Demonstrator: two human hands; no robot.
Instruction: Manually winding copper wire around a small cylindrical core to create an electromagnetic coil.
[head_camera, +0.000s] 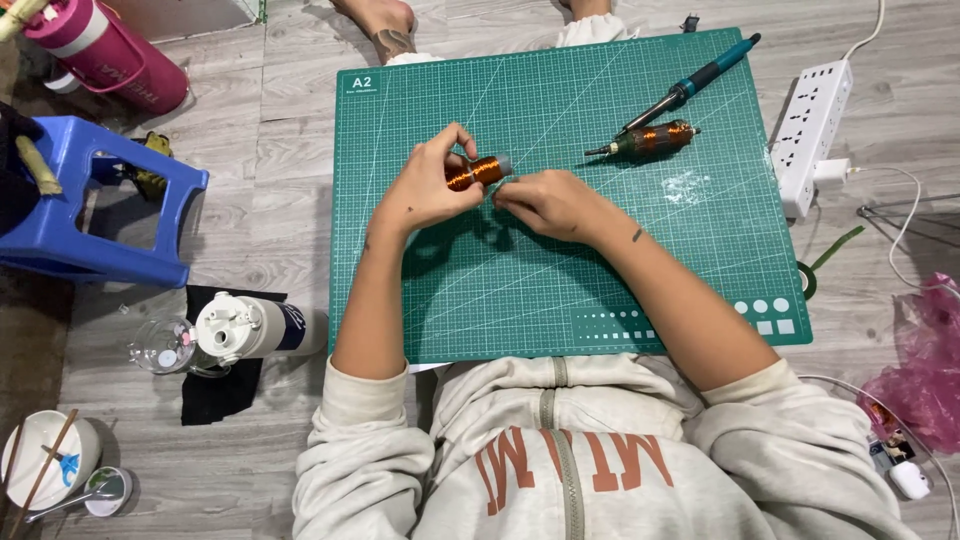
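Observation:
My left hand (425, 185) grips a small copper-wire coil (478, 171) above the green cutting mat (560, 300). My right hand (545, 203) pinches the coil's right end, fingertips touching it. A second copper coil on a dark shaft (650, 138) lies on the mat to the upper right. Beside it rests a soldering iron with a teal handle (700, 78).
A white power strip (810, 130) lies right of the mat. A blue plastic stool (90, 200) and a pink bottle (105, 50) sit at the left. A white bottle (250, 328), glass, bowl with chopsticks (45, 460) and pink bag (925, 370) surround me. Another person's foot (385, 25) is beyond the mat.

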